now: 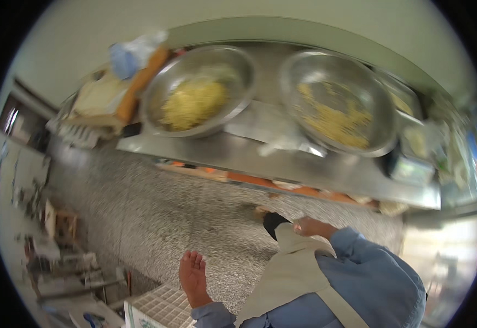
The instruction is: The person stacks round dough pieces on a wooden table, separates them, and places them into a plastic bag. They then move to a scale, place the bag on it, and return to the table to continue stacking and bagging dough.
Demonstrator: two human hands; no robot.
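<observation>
My left hand (193, 275) hangs over the floor at the lower middle, palm showing and fingers extended, with nothing in it. The curled fingers of my right hand (307, 226) are in front of the cream apron (281, 283); no object shows in them. Beyond both hands runs a stainless steel table (205, 149). On its left part stands a wide steel bowl (238, 104) with a heap of yellow shreds (195, 102). A second steel bowl (386, 135), to the right, has a thinner, scattered layer of yellow pieces (341, 125).
A white sheet (267, 123) lies between the bowls. At the table's right end are a clear container (412, 170) and plastic bags (453, 143). An orange-brown crate (136, 94) stands left. A white-tiled block (164, 305) rises from the speckled floor (140, 213) beside my left hand.
</observation>
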